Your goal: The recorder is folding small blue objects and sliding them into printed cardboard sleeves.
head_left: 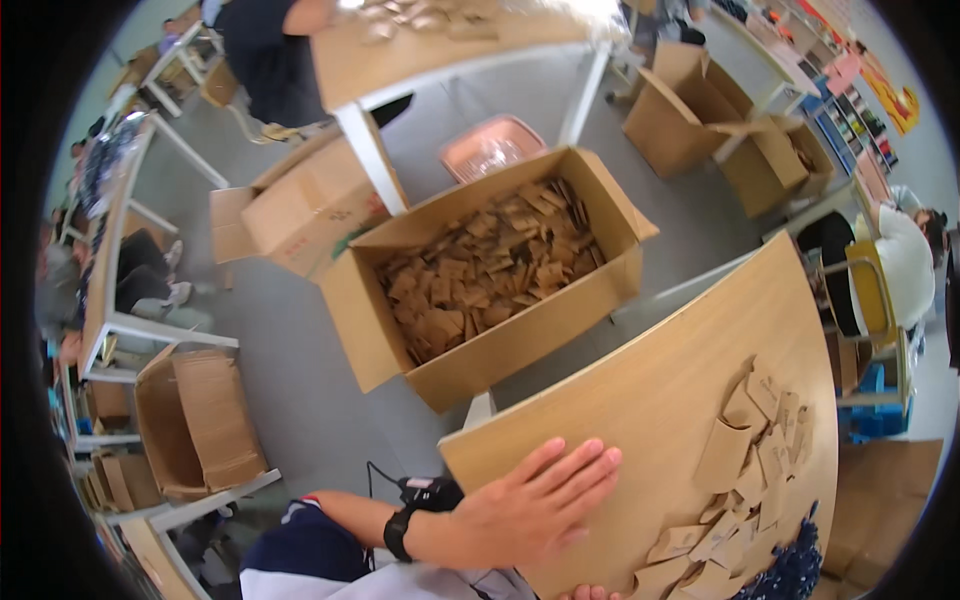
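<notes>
My left hand (540, 505) lies palm down at the near left edge of the light wooden table (640, 370), its fingers stretched out and apart, holding nothing. A black watch is on that wrist. Of my right hand (590, 593), only some fingertips show at the bottom edge of the picture; the rest is out of sight. Right of my hands, a loose heap of small folded brown card pieces (765, 460) spreads over the table. Beside its near end lies a dark blue speckled pile (790, 570), too blurred to name.
Past the table's far left edge, an open carton (520, 350) on the floor is full of similar brown card pieces. Behind it are a pink basket (490, 140) and another table (480, 55). More cartons (200, 420) stand left and right. Seated people (900, 260) are around.
</notes>
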Action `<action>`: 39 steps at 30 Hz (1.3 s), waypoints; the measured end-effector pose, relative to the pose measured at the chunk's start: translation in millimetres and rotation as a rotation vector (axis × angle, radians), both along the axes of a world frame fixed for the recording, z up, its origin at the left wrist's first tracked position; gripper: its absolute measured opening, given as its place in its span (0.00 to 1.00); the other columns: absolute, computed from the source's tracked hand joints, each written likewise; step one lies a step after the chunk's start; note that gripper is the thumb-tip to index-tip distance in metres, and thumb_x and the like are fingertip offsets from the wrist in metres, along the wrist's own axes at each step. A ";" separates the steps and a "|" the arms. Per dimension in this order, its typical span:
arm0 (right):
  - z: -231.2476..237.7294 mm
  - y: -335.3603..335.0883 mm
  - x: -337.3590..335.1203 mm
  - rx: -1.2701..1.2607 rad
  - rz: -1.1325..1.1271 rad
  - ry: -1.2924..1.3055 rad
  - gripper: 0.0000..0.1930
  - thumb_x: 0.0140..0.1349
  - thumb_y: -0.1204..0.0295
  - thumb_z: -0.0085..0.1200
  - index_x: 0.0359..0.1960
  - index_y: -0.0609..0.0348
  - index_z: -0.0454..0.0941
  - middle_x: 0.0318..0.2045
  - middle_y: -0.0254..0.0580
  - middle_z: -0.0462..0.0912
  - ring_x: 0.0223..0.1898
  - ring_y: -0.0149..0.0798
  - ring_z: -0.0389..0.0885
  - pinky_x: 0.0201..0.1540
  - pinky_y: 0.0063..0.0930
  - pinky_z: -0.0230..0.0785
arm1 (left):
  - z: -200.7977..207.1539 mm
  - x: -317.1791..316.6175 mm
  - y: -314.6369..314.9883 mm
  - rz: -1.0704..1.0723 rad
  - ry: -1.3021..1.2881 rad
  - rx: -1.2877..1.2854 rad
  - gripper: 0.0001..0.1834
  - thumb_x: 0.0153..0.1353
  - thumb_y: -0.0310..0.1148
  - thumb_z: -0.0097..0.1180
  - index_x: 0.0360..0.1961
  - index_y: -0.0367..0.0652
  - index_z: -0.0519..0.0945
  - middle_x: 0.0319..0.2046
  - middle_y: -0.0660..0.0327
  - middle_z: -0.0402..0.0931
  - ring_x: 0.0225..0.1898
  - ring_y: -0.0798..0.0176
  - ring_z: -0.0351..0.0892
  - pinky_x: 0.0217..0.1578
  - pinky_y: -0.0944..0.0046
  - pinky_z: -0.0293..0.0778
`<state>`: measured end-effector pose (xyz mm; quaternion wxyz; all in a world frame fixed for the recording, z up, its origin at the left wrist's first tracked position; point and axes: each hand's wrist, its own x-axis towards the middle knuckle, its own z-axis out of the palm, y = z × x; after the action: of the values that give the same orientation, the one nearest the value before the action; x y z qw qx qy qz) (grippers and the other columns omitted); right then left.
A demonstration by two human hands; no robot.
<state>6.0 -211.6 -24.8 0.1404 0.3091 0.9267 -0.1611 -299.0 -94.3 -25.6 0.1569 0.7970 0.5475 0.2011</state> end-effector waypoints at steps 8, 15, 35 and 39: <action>9.4 15.1 26.3 -0.876 -0.003 0.999 0.32 0.65 0.55 0.52 0.63 0.67 0.66 0.65 0.57 0.65 0.68 0.55 0.61 0.69 0.52 0.50 | -3.5 12.8 -25.4 0.087 0.036 0.126 0.37 0.60 0.46 0.55 0.67 0.42 0.61 0.71 0.57 0.53 0.73 0.56 0.46 0.72 0.51 0.40; 17.9 -36.6 36.8 -0.786 0.226 1.165 0.31 0.66 0.55 0.51 0.62 0.67 0.67 0.63 0.57 0.67 0.66 0.55 0.63 0.67 0.51 0.52 | -11.6 24.1 -23.2 0.093 0.083 0.245 0.35 0.61 0.47 0.53 0.67 0.42 0.61 0.70 0.55 0.55 0.73 0.56 0.48 0.72 0.51 0.42; -18.5 -64.1 122.7 -0.677 -0.396 1.240 0.27 0.67 0.56 0.51 0.56 0.69 0.70 0.53 0.56 0.76 0.56 0.55 0.72 0.62 0.48 0.61 | -12.4 21.7 -26.6 0.101 -0.006 0.201 0.33 0.61 0.48 0.54 0.63 0.41 0.66 0.68 0.55 0.59 0.72 0.54 0.51 0.71 0.50 0.45; 26.6 -18.2 65.9 -0.079 -0.174 0.517 0.30 0.66 0.56 0.52 0.60 0.69 0.66 0.56 0.58 0.74 0.59 0.58 0.70 0.63 0.49 0.59 | -10.8 15.7 -17.0 0.098 -0.049 0.213 0.34 0.59 0.47 0.56 0.62 0.40 0.66 0.68 0.55 0.59 0.72 0.55 0.51 0.71 0.51 0.43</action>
<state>71.9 -229.7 1.8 -0.1034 0.3304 0.8947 -0.2822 -283.3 -111.3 -36.3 0.0749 0.7761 0.5574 0.2851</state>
